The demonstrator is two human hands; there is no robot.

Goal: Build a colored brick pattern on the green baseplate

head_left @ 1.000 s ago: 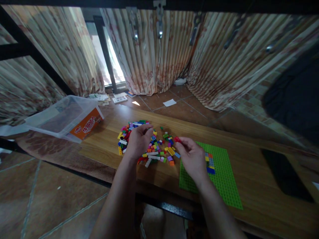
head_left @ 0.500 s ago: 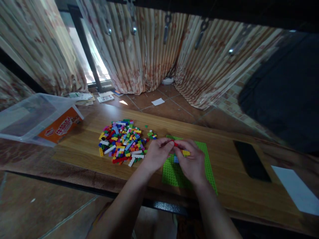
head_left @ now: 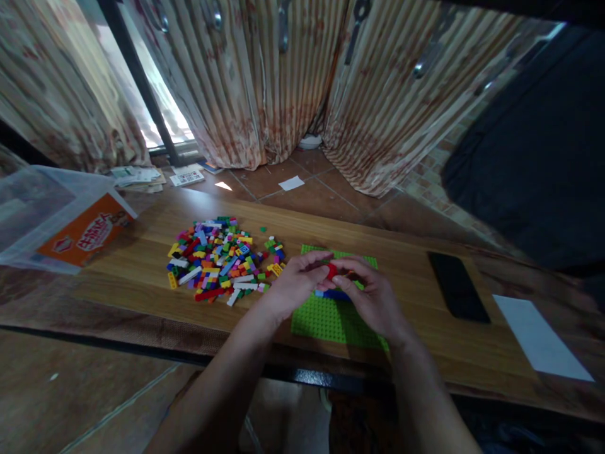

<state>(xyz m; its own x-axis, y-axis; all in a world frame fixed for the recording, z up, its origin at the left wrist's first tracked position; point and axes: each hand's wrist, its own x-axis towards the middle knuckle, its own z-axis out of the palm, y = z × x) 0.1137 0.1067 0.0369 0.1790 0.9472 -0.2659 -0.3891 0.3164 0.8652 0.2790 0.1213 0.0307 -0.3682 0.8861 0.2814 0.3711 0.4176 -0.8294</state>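
My left hand [head_left: 295, 287] and my right hand [head_left: 371, 296] meet above the green baseplate [head_left: 326, 318], and their fingertips pinch a small red brick [head_left: 331, 271] between them. Just under the hands, a blue brick [head_left: 331, 294] and other small bricks sit on the plate, partly hidden. A pile of loose coloured bricks [head_left: 220, 258] lies on the wooden table [head_left: 142, 265] to the left of the plate.
A clear plastic box [head_left: 51, 217] with an orange label stands at the table's left end. A black phone [head_left: 456, 287] and a white sheet of paper [head_left: 539, 337] lie to the right. Curtains hang behind, and papers lie on the tiled floor.
My left hand left the brick pile and joined my right hand over the green baseplate. Both now pinch the red brick. My head has turned to the right.
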